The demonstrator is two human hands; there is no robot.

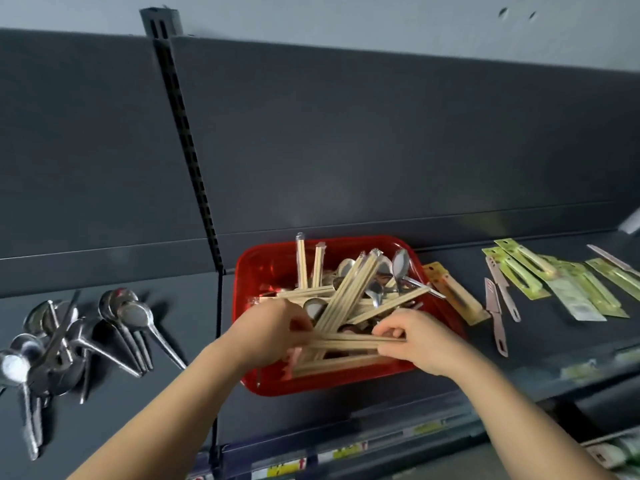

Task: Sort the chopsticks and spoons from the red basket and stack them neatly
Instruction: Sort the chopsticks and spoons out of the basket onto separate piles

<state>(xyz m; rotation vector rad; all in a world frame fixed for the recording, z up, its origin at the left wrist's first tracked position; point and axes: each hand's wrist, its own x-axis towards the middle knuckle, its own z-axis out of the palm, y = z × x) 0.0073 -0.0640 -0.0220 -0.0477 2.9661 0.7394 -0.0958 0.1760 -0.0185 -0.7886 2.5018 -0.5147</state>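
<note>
Person's body in view: two arms only. Left forearm (166, 410) is bare along its whole visible length, slim and smooth, narrowing toward the wrist. Left hand (273, 336) is bare too, with slender fingers. Right forearm (519, 420) is the same, bare skin right up to the frame edge. Right hand (419, 344) is bare, with knuckle ridges visible across the back. Nails are too small and blurred to tell. Rest of the person is outside the frame.
</note>
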